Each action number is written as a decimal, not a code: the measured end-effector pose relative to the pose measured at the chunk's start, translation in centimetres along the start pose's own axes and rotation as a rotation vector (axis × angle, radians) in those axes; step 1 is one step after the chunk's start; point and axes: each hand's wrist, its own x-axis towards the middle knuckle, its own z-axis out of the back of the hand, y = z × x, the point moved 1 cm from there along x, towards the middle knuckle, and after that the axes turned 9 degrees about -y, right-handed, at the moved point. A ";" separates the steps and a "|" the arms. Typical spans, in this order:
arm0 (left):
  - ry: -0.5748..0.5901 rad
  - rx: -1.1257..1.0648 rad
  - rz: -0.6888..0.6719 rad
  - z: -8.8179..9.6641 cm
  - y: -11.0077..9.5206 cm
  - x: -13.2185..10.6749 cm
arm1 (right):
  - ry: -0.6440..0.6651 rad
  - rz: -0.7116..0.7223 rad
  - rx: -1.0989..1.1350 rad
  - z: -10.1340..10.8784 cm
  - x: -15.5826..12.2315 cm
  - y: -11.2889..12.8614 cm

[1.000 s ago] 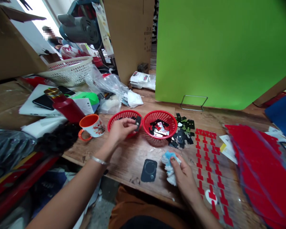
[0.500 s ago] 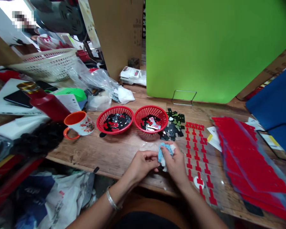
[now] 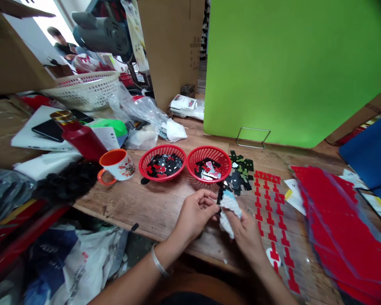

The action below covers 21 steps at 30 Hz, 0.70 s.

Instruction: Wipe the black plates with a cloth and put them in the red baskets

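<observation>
Thumb and fingertips of my left hand (image 3: 197,214) pinch a small dark flat piece (image 3: 220,195) at its edge. My right hand (image 3: 246,231) is closed round a crumpled white and light-blue cloth (image 3: 230,212), which lies against that piece and partly covers it. Beyond my hands stand a left red basket (image 3: 142,173) and a right red basket (image 3: 190,174), both with black, red and silvery flat pieces inside. Loose dark flat pieces (image 3: 239,176) are heaped beside the right basket. Rows of red T-shaped pieces (image 3: 267,205) lie on clear film to the right.
An orange-and-white mug (image 3: 122,167) and a dark red bottle (image 3: 85,140) stand at left. Red sheets (image 3: 333,220) are stacked at right. A green board (image 3: 288,72) rises behind a wire stand (image 3: 252,137). A person (image 3: 62,44) is in the far background.
The view has shifted slightly. The cloth has turned in my right hand and shows more white, and the dark piece now sticks up between my hands.
</observation>
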 end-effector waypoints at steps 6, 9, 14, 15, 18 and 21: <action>-0.097 0.407 -0.466 1.6 -6.2 4.7 | -0.180 -0.120 -0.038 0.6 0.4 0.4; -0.069 0.786 -0.605 3.5 -9.0 6.9 | -0.195 -0.125 0.019 0.4 0.1 0.4; -0.202 1.310 -0.531 10.1 -9.8 9.6 | -0.135 -0.168 0.111 0.1 0.1 -0.5; -0.238 1.369 -0.481 11.6 -9.5 10.1 | -0.112 -0.197 0.122 0.0 0.1 -0.7; -0.235 1.417 -0.357 14.6 -8.3 10.9 | -0.073 -0.245 0.141 -0.4 0.1 -0.8; -0.169 1.351 -0.316 15.5 -7.7 11.1 | -0.036 -0.213 0.127 -0.8 -0.1 -0.6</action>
